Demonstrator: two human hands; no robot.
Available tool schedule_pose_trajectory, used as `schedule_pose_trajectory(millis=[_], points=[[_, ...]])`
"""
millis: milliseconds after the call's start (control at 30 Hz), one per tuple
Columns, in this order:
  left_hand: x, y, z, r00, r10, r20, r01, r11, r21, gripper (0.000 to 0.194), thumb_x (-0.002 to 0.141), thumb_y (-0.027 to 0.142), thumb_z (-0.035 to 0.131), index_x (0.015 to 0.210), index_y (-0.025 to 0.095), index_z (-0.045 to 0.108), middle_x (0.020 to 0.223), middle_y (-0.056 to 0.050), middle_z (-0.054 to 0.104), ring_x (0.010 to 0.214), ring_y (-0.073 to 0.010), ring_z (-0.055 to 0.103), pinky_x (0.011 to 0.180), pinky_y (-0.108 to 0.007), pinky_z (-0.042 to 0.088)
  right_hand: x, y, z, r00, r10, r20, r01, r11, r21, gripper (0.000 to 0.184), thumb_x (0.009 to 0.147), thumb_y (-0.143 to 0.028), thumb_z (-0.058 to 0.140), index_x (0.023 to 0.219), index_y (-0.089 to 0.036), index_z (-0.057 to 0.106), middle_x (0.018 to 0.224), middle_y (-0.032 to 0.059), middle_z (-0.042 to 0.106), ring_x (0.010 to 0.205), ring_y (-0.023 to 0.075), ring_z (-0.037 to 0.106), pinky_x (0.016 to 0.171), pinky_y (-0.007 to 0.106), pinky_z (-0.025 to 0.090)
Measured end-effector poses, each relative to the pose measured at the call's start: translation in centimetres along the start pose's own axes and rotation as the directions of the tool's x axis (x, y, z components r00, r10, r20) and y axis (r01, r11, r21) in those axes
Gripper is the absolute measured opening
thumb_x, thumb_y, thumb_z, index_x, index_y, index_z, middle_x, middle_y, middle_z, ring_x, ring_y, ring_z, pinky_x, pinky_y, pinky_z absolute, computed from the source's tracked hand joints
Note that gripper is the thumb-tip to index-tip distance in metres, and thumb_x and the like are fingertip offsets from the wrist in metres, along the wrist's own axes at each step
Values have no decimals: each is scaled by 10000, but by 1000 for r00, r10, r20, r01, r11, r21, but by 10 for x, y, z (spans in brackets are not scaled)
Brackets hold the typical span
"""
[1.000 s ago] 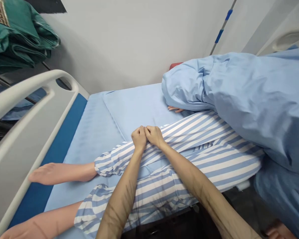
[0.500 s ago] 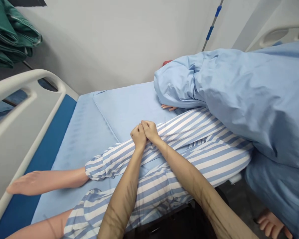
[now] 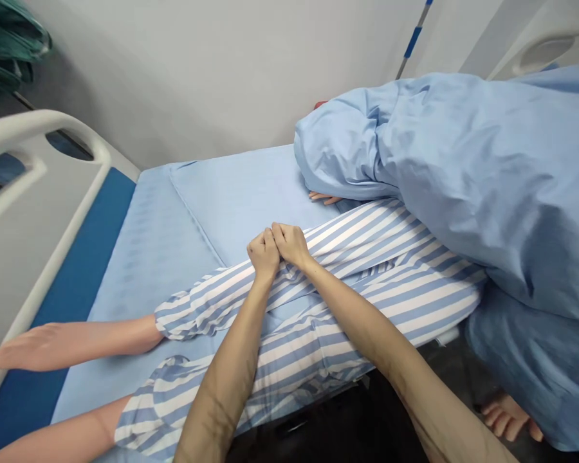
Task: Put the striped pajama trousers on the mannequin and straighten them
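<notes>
My left hand and my right hand sit side by side, closed on a fold of blue-and-white striped pyjama trousers. The trousers dress a mannequin lying on its side on the bed. Its bare foot points left from one trouser cuff, and its other leg lies nearer me. A light blue quilt covers its upper body. A mannequin hand pokes out beneath the quilt, and pale fingers or toes hang below the bed's edge.
A light blue sheet covers the mattress. A grey-white bed rail with a blue panel stands on the left, with another rail at upper right. Folded green cloth lies beyond. A grey wall and blue-banded pole stand behind.
The whole scene has slid left and slightly up in the view as my head turned. My hands stay closed on the same striped fold.
</notes>
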State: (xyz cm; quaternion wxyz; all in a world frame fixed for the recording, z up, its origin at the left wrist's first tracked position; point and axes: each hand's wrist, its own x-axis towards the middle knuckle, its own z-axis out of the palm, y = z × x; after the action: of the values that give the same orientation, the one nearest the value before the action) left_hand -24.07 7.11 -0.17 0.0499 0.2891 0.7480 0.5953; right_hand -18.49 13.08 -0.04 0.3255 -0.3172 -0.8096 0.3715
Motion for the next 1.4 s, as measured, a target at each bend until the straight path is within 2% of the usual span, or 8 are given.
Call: schedule_pose_trajectory(millis=[100,200,367,567,733,1000,1200,1400], points=[[3,21,10,994,106,22,-107,993,45,431,851,305,475,469,186,313,445,43,282,479,-80,260,517,-277,192,5,10,0,996,45,-71,-30,978,204,499,975,-412,313,582,-178,511,556,-4,502,584,122,452,579,234,327],[7,28,23,993,107,50,-103,992,-77,419,834,296,491,476,188,303,456,48,264,482,-76,247,507,-265,202,9,14,-3,988,110,-106,-70,942,328,520,980,-430,274,604,-170,519,583,-3,519,598,119,468,579,226,353],[8,2,30,993,-107,-47,88,949,-303,385,834,296,463,495,196,311,466,50,278,492,-76,260,484,-242,233,7,8,-1,997,72,-19,-69,989,131,447,963,-368,389,600,-174,561,589,-3,564,614,119,493,596,221,343],[7,-9,29,989,-143,28,145,953,-266,396,817,351,499,496,195,328,464,51,295,498,-76,273,482,-241,234,13,-5,-11,991,130,15,-129,990,-63,452,977,-343,368,623,-174,593,618,28,609,637,143,538,601,235,336],[7,-7,30,979,-155,129,185,943,-278,418,804,365,510,482,200,301,466,49,263,490,-70,253,466,-241,209,15,-5,-24,998,54,15,-48,963,-265,394,975,-352,410,708,-172,639,675,69,642,695,171,573,661,256,342],[6,11,33,972,-209,105,231,919,-319,378,768,316,514,468,197,318,458,55,287,481,-63,266,454,-224,236,7,11,-18,997,67,-34,-70,994,-86,449,988,-373,358,649,-188,588,648,54,626,673,162,549,635,251,322],[6,39,52,916,-372,148,394,773,-497,375,742,277,484,467,218,237,422,70,212,424,-57,215,426,-230,210,18,21,-22,974,159,-158,-122,967,223,471,980,-385,290,568,-204,426,539,-11,480,561,124,442,582,237,328],[-8,20,62,967,-244,70,248,848,-468,353,741,320,511,489,206,292,463,68,273,470,-56,253,460,-226,242,16,21,-25,961,186,-206,-112,939,327,435,953,-397,333,564,-209,385,530,-31,442,549,111,411,581,234,345]])
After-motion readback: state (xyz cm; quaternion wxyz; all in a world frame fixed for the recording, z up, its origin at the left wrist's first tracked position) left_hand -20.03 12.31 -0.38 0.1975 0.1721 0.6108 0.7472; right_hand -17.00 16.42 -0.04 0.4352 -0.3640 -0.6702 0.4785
